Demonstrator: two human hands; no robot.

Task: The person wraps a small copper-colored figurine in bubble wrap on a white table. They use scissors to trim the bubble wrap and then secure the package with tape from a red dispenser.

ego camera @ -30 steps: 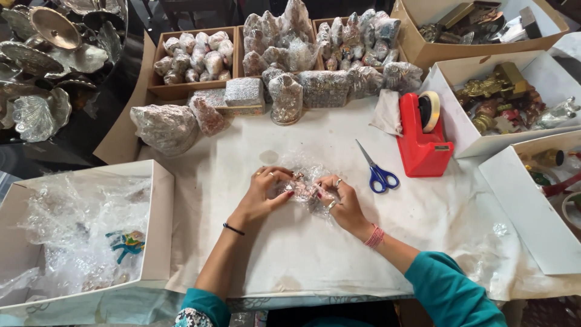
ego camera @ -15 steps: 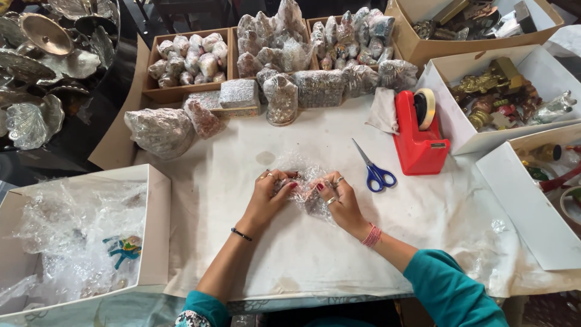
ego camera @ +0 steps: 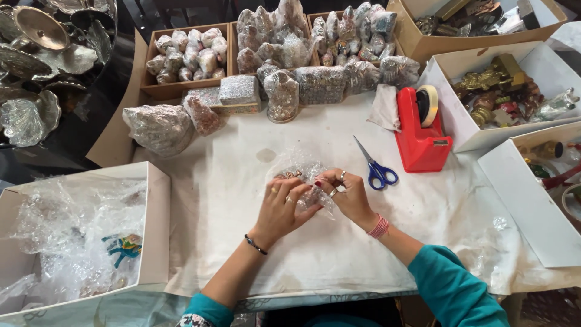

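Both hands meet at the middle of the cloth-covered tabletop [ego camera: 242, 242], around a small bubble-wrapped bundle [ego camera: 302, 172] that rests on the cloth. The left hand [ego camera: 283, 209] comes in from the near side, wrist bent, its fingers [ego camera: 290, 198] curled and pinching the wrap's near edge. The right hand [ego camera: 346, 195] reaches in from the right, fingers [ego camera: 330, 181] clenched on the same wrap, touching the left hand.

Bare cloth lies open on the near side and to the left, up to the white box of plastic wrap [ego camera: 154, 230] at the left edge. Blue-handled scissors [ego camera: 376, 168] lie just right of the right hand, the red tape dispenser [ego camera: 420, 136] beyond them. Wrapped items [ego camera: 281, 94] line the far side, before wooden trays [ego camera: 181, 88]. White boxes [ego camera: 460, 127] close off the right edge.
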